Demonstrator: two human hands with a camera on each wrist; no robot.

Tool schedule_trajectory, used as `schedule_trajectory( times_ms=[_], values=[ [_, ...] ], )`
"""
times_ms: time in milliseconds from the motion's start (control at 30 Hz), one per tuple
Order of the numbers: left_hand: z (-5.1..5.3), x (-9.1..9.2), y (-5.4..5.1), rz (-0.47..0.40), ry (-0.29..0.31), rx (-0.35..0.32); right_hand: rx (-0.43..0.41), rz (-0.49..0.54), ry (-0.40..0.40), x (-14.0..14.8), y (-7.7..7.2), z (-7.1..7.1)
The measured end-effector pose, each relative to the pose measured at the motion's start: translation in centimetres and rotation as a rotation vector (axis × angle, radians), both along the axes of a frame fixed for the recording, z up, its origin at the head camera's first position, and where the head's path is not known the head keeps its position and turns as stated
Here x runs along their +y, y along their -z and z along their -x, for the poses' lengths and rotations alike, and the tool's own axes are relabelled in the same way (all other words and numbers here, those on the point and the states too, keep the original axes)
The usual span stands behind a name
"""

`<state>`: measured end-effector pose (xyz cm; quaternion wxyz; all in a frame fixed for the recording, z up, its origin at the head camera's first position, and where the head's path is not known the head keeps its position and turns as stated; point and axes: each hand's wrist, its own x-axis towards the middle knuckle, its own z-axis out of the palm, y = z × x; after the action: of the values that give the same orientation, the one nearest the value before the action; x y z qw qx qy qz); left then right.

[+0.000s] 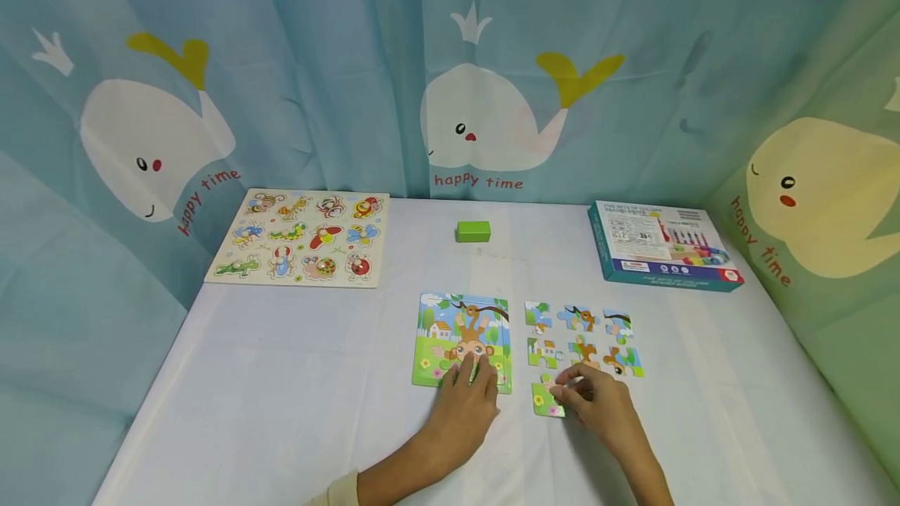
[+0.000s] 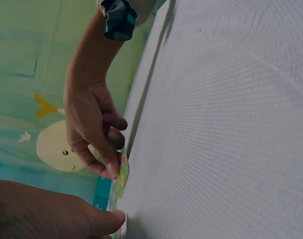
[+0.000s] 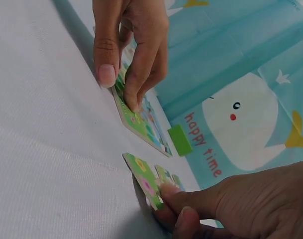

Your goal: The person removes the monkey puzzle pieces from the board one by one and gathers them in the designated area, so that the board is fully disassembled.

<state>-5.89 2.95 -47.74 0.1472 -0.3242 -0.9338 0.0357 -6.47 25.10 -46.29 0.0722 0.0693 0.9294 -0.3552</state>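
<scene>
A square monkey picture board [image 1: 430, 350] lies near the table's middle. My left hand [image 1: 467, 412] rests on its lower part, fingers extended over the picture. In the right wrist view, the left thumb [image 3: 107, 74] lies at the board's near edge. To the right, my right hand [image 1: 598, 404] pinches a green jigsaw piece with flowers [image 1: 547, 403] between thumb and fingers. One edge of this piece is tilted up from the table in the right wrist view. Beyond the right hand lie two rows of loose jigsaw pieces [image 1: 543, 351], partly covered by its fingers.
A wooden insect knob puzzle [image 1: 302, 244] lies at the back left. A green block [image 1: 473, 231] sits at the back middle, and a flat toy box [image 1: 664, 248] at the back right. Whale-printed curtains [image 1: 337, 69] enclose the white table [image 1: 281, 381].
</scene>
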Motion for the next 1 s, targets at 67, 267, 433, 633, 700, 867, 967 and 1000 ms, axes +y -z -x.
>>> schedule_trajectory(
  times_ms=[67, 267, 433, 633, 700, 867, 967, 1000],
  values=[
    [0.03, 0.03, 0.04, -0.007, 0.004, -0.002, 0.0, -0.018, 0.006, -0.03, 0.0, -0.03],
    [0.06, 0.11, -0.02, -0.006, 0.001, -0.006, 0.006, -0.047, 0.011, -0.07, 0.09, -0.07],
    [0.08, 0.09, 0.1, -0.005, 0.002, 0.001, 0.007, -0.049, 0.013, -0.15, 0.07, -0.13],
    [0.02, 0.03, -0.04, 0.001, 0.002, -0.003, 0.008, -0.069, 0.016, -0.3, -0.07, -0.1],
    [-0.04, 0.06, -0.11, 0.004, -0.002, -0.012, 0.004, -0.081, 0.017, -0.33, -0.11, -0.07],
    [-0.03, 0.03, -0.08, 0.008, -0.004, -0.01, 0.009, -0.106, 0.013, -0.39, -0.3, -0.15],
    [0.04, -0.04, -0.13, 0.0, 0.002, -0.009, 0.021, -0.125, 0.01, -0.4, -0.37, -0.16],
    [0.09, -0.05, -0.12, -0.004, 0.004, -0.009, 0.025, -0.131, 0.01, -0.41, -0.41, -0.12]
  ],
)
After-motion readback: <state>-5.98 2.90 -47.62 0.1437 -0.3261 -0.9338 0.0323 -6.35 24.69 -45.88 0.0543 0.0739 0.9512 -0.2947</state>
